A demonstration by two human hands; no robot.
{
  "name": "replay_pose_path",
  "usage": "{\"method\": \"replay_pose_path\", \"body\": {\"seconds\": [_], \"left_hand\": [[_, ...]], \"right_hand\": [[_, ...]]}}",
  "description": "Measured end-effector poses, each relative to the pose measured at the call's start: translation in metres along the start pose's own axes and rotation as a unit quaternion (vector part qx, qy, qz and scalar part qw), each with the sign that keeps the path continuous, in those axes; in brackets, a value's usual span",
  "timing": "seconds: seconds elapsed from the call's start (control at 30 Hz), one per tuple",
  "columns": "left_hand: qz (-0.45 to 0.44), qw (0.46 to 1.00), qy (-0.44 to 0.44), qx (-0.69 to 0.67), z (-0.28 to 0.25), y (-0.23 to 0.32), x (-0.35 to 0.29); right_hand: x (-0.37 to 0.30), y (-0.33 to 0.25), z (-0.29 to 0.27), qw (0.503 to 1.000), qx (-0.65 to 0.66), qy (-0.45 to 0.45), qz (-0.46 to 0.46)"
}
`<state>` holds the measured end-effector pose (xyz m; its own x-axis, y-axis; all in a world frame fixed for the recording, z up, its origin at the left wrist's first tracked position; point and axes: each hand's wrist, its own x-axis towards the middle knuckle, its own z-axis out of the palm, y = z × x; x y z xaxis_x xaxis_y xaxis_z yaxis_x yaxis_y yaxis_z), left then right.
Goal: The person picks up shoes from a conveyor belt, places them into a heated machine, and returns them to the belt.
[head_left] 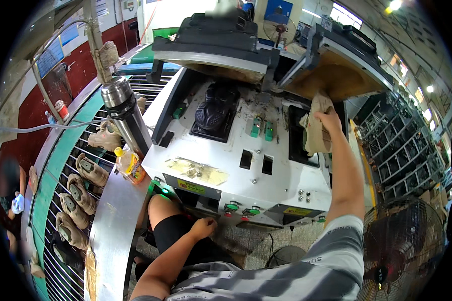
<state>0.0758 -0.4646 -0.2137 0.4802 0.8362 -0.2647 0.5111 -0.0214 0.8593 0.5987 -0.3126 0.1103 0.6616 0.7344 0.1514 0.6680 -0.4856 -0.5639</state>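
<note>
My right hand (329,120) is closed around a beige shoe (317,131) over the right-hand dark bed (296,138) of a white machine (256,165). The shoe stands toe or heel up under the raised right lid (336,75); which end is up I cannot tell. Low in front of the machine, my left hand (204,229) hangs by my lap with its fingers curled and nothing visible in them. A black moulded pad (213,111) fills the left bed, beneath the other raised lid (211,57).
On the left, a roller conveyor (50,215) carries several beige shoes (71,230). A steel flask (125,113) and a yellow-capped bottle (129,165) stand beside the machine. A floor fan (402,251) and metal racks (399,138) are at right. Another person (12,200) is at far left.
</note>
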Motion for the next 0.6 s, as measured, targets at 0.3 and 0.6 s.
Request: {"method": "replay_pose_path", "body": {"seconds": [0.3,0.6], "left_hand": [[-0.047,0.997,-0.006,-0.057,-0.010,-0.011,0.003],[0.044,0.995,-0.070,0.051,0.009,0.002,0.014]], "right_hand": [[0.024,0.007,0.069,0.982,-0.147,-0.110,0.052],[-0.123,0.073,0.048,0.958,-0.115,0.099,-0.245]]}}
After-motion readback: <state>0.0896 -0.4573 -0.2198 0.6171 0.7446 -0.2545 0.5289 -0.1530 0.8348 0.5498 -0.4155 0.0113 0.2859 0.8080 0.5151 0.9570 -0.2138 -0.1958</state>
